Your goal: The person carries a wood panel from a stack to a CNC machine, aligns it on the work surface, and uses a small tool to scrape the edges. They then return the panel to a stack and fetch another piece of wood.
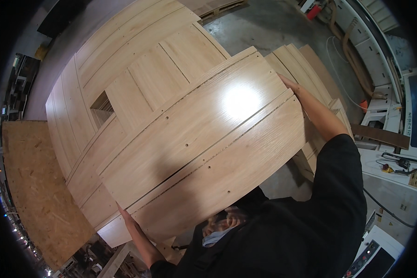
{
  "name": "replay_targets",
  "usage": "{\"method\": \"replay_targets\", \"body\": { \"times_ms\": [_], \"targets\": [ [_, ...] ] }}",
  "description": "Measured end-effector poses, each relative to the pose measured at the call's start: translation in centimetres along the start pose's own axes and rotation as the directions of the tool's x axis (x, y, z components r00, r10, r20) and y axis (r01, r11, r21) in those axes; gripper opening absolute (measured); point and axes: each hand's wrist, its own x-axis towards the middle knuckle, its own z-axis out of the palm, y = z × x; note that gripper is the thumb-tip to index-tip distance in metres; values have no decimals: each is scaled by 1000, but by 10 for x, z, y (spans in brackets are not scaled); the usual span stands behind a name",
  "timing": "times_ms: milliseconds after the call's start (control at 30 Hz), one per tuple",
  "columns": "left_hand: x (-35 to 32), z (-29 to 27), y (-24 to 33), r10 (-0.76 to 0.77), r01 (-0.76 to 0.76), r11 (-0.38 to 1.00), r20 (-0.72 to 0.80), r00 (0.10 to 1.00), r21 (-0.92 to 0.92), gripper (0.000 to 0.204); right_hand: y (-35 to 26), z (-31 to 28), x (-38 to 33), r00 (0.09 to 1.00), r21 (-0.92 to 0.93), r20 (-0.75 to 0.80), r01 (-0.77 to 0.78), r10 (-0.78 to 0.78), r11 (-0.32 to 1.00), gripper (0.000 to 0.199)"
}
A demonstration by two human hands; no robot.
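Note:
Two long pale wood-grain panels (190, 139) lie side by side across the front of my body, with small drilled holes and a narrow dark gap between them. At their lower left end, my left hand (127, 217) is closed on the edge, its fingers mostly hidden behind the boards. My right hand (289, 85) grips the opposite, upper right end; its fingertips are hidden too. Under and beyond the panels spread stacks of similar boards (139, 55), and a rectangular opening (103, 111) shows between some of them.
At the left stands a brown chipboard sheet (41, 190). More stacked boards (306, 69) are at the right, near my right arm. A white machine (380, 97) with hoses and cables runs along the right side. Grey concrete floor (259, 28) shows at the far side.

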Motion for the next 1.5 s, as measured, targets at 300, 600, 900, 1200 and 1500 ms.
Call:
{"method": "replay_targets", "body": {
  "times_ms": [300,600,900,1200,1500],
  "targets": [
    [2,9,2,-5,5,1000,31,1000,12,65,-11,17,-18,994,-67,-66,86,-90,994,69],
    [7,17,5,-34,34,999,74,997,11,64,-30,31,-34,997,32,-79,-1,3,999,62],
    [3,30,22,-241,255,955,106,965,-153,54,-10,12,-21,998,67,-6,61,-61,996,56],
    [5,27,16,-258,279,930,113,959,-240,54,-13,20,-29,996,14,-84,42,-41,999,57],
    [2,34,22,-286,299,939,94,954,-171,53,-15,23,-30,993,-21,-107,55,-57,998,59]
  ]
}}
